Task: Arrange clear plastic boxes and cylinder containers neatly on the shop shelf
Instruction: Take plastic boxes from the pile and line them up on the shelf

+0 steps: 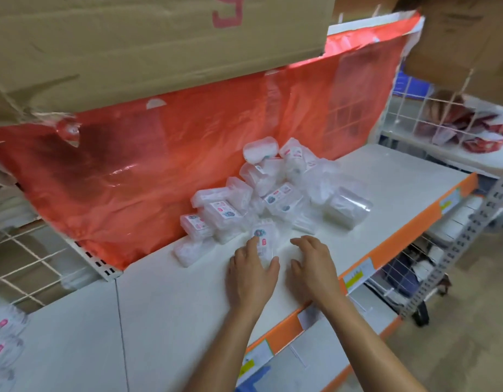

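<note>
A loose heap of clear plastic boxes [275,182] with small printed labels lies on the white shelf [165,301], against a red plastic sheet. At the heap's right end lies a clear cylinder container [348,209] on its side. My left hand [251,271] grips one labelled clear box [264,236] at the front of the heap, thumb on its right side and fingers over its left. Just to the right, my right hand [312,264] hovers palm down over the shelf with fingers loosely curled, holding nothing.
A big cardboard carton [131,46] hangs low over the shelf. The shelf's orange front edge [400,239] carries price tags. More labelled packs [4,343] sit at the far left. A wire-basket shelf [457,128] with red packets stands to the right.
</note>
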